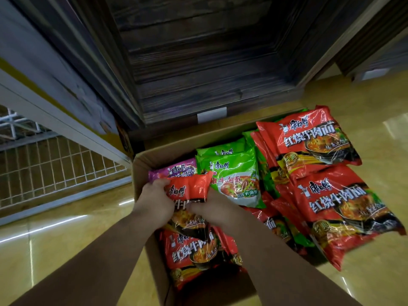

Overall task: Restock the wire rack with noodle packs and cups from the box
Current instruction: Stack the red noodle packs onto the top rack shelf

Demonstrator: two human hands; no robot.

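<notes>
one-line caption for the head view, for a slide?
Both hands, left and right, grip a red noodle pack over the open box of packs, wire rack at left.

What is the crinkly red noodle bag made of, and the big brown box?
The red noodle pack looks like thin glossy plastic film: it wrinkles and shines where both hands grip it. The box looks like matte brown cardboard, probably corrugated, with a folded flap edge.
</notes>
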